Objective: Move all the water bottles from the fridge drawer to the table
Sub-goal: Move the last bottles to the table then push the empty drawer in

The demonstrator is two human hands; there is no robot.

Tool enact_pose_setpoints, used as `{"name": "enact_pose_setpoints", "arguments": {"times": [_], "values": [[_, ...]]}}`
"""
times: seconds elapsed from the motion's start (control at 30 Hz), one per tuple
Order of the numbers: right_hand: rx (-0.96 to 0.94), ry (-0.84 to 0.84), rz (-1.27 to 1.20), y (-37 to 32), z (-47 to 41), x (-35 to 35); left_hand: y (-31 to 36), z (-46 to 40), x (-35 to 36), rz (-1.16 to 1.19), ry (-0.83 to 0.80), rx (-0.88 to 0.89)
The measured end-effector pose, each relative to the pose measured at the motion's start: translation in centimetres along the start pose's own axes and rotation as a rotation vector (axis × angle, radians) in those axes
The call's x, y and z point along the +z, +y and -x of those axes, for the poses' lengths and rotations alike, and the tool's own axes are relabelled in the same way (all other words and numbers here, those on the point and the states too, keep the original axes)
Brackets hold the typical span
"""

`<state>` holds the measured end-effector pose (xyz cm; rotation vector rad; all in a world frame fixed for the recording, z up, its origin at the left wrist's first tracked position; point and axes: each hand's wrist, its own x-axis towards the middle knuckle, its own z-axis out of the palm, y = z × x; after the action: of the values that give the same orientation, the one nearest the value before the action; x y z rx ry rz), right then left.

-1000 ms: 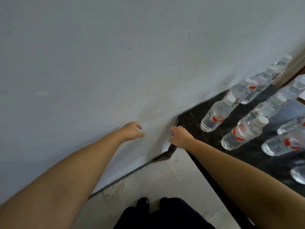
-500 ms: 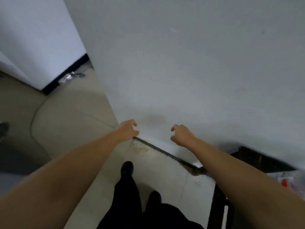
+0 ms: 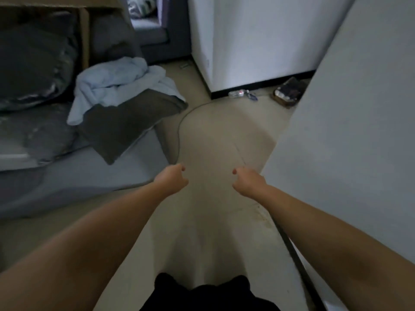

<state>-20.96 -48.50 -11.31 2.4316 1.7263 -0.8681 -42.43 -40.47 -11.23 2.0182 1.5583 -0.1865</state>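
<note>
Head cam looks down at both forearms, stretched fwd over the beige floor (image 3: 213, 135). Left hand (image 3: 171, 179) is just left of the floor's middle, wrist straight, fingers curled loosely in, thumb tip toward the right hand; it holds nothing and touches nothing. Right hand (image 3: 248, 184) is level w/ it, apart by a gap of bare floor, fingers likewise loosely curled, holding nothing; it sits just beside the edge of the white wall panel (image 3: 350, 135) on the floor's right side, contact can't tell. One crushed-looking clear bottle (image 3: 238, 93) lies on the floor's far end, against the black base of a white wall (image 3: 258, 37), w/ a brown box (image 3: 288, 93) near it. Grey sofa (image 3: 56, 153) w/ a pale blue cloth (image 3: 116, 84) borders the floor's left side. Fridge drawer and table aren't in view.
</note>
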Motion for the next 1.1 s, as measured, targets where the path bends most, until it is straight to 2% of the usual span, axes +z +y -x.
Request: {"name": "enact_pose_setpoints", "arguments": {"times": [0.3, 0.47, 0.73, 0.9, 1.1], "values": [[-0.281, 0.017, 0.193, -21.1, -3.2, 4.1, -19.9, 5.6, -8.7, 0.107, 0.208, -0.228], [-0.539, -0.047, 0.294, -34.8, -2.4, 7.4, -30.9, 11.5, -10.7, 0.198, 0.329, -0.425], [-0.921, -0.219, 0.520, -50.6, 0.2, 14.8, -41.1, 21.5, -8.8, 0.417, 0.434, -0.764], [-1.179, -0.256, 0.629, -59.5, 2.3, 19.4, -46.9, 27.5, -8.4, 0.532, 0.560, -0.964], [-1.377, -0.331, 0.726, -69.7, 3.9, 23.7, -51.9, 30.0, -9.6, 0.623, 0.682, -1.125]]}}
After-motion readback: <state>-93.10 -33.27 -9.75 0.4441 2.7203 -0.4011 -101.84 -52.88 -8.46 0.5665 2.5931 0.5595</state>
